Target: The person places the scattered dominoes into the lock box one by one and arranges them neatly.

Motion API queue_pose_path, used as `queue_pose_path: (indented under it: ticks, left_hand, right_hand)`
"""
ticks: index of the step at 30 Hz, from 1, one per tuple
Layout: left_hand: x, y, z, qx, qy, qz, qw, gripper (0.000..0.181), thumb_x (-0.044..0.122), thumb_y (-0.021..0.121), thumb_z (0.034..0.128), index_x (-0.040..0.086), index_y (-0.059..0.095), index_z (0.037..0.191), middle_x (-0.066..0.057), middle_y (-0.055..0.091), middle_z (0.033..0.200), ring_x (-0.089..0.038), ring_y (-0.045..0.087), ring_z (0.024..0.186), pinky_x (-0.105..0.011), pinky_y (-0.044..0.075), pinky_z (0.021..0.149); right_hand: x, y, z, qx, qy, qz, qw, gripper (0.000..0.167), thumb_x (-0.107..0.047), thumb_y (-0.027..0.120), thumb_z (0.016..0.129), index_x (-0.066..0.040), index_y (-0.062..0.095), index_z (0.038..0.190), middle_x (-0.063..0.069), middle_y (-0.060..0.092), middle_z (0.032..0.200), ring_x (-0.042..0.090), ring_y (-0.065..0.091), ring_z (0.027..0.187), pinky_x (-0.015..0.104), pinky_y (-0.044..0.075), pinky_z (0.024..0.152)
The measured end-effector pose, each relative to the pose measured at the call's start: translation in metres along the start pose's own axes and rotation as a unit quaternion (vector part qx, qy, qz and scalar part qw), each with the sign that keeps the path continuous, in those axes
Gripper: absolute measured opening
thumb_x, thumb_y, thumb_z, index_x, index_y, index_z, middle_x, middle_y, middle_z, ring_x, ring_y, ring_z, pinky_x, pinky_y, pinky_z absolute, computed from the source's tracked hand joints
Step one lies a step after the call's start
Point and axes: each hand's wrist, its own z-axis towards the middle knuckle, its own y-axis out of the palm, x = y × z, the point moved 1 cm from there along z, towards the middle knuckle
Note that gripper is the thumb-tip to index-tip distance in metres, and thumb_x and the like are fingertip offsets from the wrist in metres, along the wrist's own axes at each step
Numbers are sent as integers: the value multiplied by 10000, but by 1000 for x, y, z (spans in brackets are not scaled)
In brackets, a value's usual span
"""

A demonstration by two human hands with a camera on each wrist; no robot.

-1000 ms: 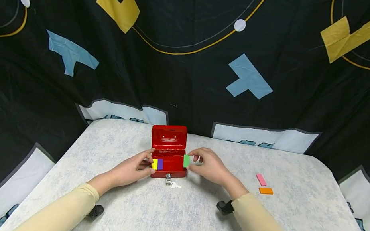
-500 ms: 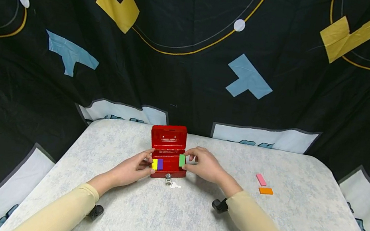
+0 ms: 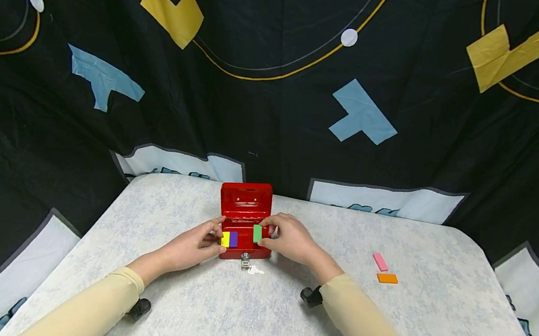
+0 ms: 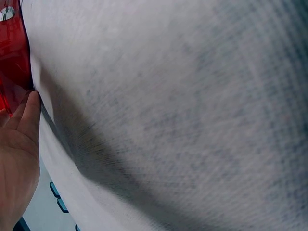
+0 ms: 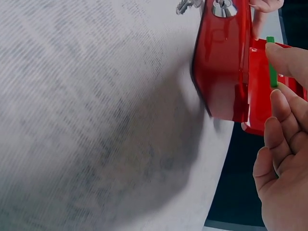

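A red metal box (image 3: pixel 237 254) stands with its lid raised, a lock and keys (image 3: pixel 255 270) at its front. Inside at the left lie a yellow block (image 3: pixel 225 239) and a purple block (image 3: pixel 234 239), side by side. My right hand (image 3: pixel 294 240) pinches a green block (image 3: pixel 257 233) between thumb and fingertip over the box; the right wrist view shows the green block (image 5: pixel 272 62) edge-on. At the box's left side, my left hand (image 3: pixel 189 247) touches the wall with its fingers spread; in the left wrist view the hand (image 4: pixel 20 159) rests against the red side.
A pink block (image 3: pixel 380 261) and an orange block (image 3: pixel 387 278) lie on the table at the right. The table bears a pale patterned cloth (image 3: pixel 223 325). Behind it hangs a black curtain (image 3: pixel 265 126) with yellow and blue shapes.
My right hand has moved left with the green block, from the box's right edge to over its inside. My left hand has stayed in place.
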Motion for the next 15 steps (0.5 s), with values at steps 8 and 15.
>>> queue_pose_path:
  ticks: [8, 15]
  left_hand:
    - [0, 0, 0, -16, -61, 7, 10000, 330, 351, 709, 982, 131, 541, 1160, 7, 259, 1674, -232, 594, 1275, -416, 474, 1080]
    - [1, -1, 0, -30, -90, -38, 9999, 338, 358, 710, 980, 137, 534, 1166, 11, 255, 1676, -232, 588, 1281, -413, 474, 1080]
  right_hand:
    - [-3, 8, 9, -22, -50, -279, 9996, 340, -306, 827, 869, -175, 718, 1164, -37, 575, 835, 138, 518, 866, 292, 465, 651]
    - [-4, 13, 15, -32, 11, -518, 9987, 366, -341, 838, 858, -186, 726, 1170, -45, 566, 790, 142, 512, 856, 316, 440, 677]
